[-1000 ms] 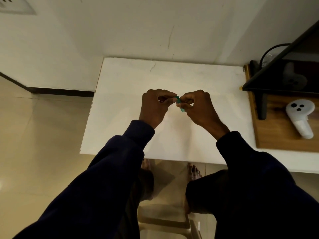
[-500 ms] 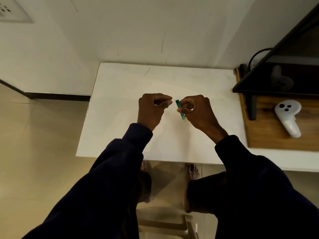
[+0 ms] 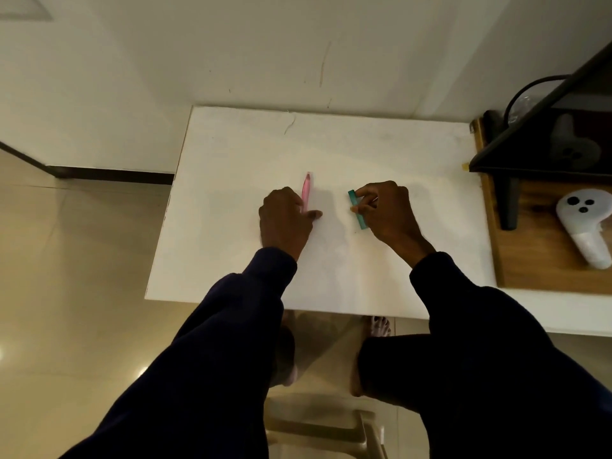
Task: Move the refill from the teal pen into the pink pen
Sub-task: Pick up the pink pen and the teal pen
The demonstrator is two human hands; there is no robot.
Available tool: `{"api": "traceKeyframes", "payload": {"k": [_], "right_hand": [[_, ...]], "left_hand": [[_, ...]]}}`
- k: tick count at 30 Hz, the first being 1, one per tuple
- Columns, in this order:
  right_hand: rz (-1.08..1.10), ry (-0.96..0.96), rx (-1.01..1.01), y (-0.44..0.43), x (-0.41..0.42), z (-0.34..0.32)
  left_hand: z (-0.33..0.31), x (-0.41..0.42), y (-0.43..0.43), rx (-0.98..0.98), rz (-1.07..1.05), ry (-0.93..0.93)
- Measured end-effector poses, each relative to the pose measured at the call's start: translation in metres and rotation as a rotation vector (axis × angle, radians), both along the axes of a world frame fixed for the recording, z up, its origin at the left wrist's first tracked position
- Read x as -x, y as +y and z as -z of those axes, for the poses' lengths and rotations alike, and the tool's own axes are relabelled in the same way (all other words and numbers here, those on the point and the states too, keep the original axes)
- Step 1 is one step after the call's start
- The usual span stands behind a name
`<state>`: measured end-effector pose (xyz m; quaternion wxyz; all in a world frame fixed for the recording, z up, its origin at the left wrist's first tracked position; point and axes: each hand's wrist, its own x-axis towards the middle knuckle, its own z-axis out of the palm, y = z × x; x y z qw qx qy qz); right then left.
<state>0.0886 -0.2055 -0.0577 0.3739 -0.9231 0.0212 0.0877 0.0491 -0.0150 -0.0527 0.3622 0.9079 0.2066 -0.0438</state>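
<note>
Overall light: dim, warm yellowish cast.
Brightest area: white table [image 3: 331, 154], evenly lit, not blown out.
Shadows: soft, faint, beside the left hand [image 3: 284, 220] and right hand [image 3: 387, 210].
Glare: small bright spot on the glossy floor [image 3: 66, 260] at left edge.
Dark areas: sleeves [image 3: 231, 326] nearly black, no detail.
Distortion: wide-angle, table edges splay outward.
Sharpness: slightly soft, grainy throughout.

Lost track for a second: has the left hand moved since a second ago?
Yes. The left hand has gone left, away from the right hand, onto the pink pen on the white table.
</note>
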Motion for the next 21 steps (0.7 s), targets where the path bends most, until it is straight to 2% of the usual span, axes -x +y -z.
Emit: {"api": "traceKeyframes", "payload": {"k": [4,8,14,21], "right_hand": [[0.003,-0.039,0.008,0.002,-0.002,0.002],[0.033,-0.056,-0.02,-0.001,-0.003,0.002],[0.05,-0.11,-0.054,-0.001,-0.005,-0.004],[0.082,-0.078,-0.428,0.017,-0.014,-0.023]], "left_hand": [[0.002,-0.004,-0.004,-0.01,0.007,-0.038],[0.0,-0.003,-0.005,0.183,-0.024,-0.073],[-0.001,-0.005,0.001,0.271,-0.006,-0.115],[0.003,-0.005,0.004,0.403,0.01,-0.145]]}}
